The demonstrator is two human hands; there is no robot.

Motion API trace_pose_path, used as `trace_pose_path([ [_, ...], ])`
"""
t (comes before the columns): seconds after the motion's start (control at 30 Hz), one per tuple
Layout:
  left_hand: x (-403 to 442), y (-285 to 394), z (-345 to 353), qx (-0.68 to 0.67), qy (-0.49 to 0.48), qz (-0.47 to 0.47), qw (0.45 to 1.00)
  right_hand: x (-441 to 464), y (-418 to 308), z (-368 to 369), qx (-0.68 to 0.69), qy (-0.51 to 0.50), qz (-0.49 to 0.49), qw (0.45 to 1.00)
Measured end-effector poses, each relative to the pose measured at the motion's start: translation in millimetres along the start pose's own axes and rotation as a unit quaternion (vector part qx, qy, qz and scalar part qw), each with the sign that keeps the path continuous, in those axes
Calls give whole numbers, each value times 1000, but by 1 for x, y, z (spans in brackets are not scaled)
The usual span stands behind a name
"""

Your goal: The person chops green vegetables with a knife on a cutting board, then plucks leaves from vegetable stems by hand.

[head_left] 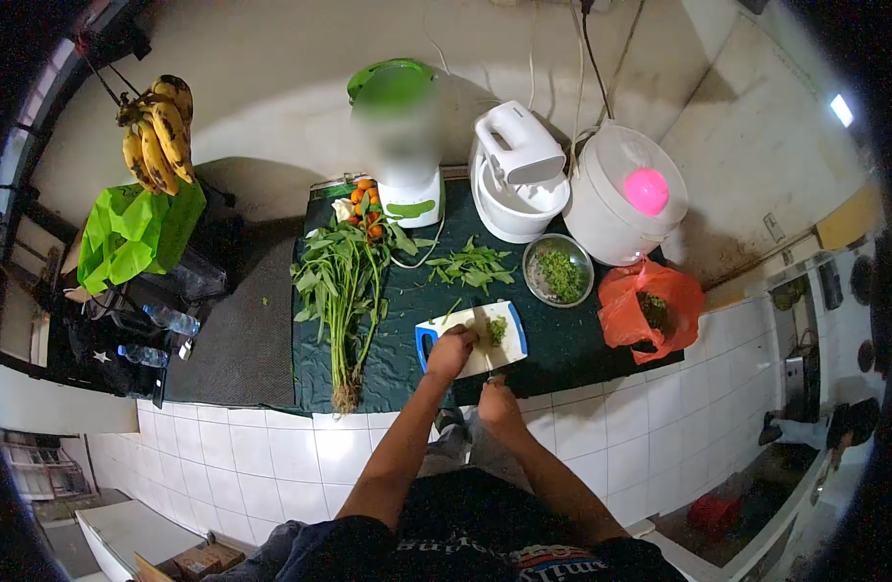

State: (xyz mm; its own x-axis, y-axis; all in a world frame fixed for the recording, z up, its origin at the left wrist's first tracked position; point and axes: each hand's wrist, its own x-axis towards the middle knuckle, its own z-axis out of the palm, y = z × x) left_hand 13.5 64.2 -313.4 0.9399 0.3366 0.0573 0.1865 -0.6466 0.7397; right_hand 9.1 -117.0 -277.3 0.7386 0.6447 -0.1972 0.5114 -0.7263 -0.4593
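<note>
On the dark green cloth lies a white cutting board [509, 357] with blue ends. My left hand [452, 352] is on the left part of the board, its fingers bent together over something too small to make out. My right hand [498, 403], at the board's front edge, is closed round the handle of a knife [486, 357], whose blade points away from me over the board. Chopped greens [497, 331] lie right of the blade. Loose leaves [473, 265] rest behind the board. A metal bowl [589, 276] of chopped greens stands at the back right.
Leafy stalks with roots [341, 310] lie at left, near tomatoes [374, 218]. Behind stand a blender [410, 194], a mixer [523, 145] and a white round appliance [611, 204]. A red bag [620, 301] is right; bananas [160, 136] hang above a green bag [135, 238].
</note>
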Motion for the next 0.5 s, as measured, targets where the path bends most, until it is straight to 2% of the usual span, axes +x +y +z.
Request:
trace_pose_path([
  [0.07,2,0,2,8,-5,-4,1000,4,5,9,-8,-10,-11,1000],
  [0.13,4,0,4,29,-5,-11,1000,20,-3,6,53,-29,117,991],
  [0.27,1,2,2,23,7,-16,1000,31,2,5,61,1,61,996],
  [0.33,6,4,-2,16,11,-31,999,24,1,1,12,13,-22,1000],
  [0.4,1,2,1,11,10,-3,1000,10,-1,8,38,2,13,999],
  [0.43,2,0,3,51,11,6,999,6,1,11,62,-3,44,997],
  [0.5,1,-2,7,40,28,18,999,1,3,13,57,-10,25,998],
])
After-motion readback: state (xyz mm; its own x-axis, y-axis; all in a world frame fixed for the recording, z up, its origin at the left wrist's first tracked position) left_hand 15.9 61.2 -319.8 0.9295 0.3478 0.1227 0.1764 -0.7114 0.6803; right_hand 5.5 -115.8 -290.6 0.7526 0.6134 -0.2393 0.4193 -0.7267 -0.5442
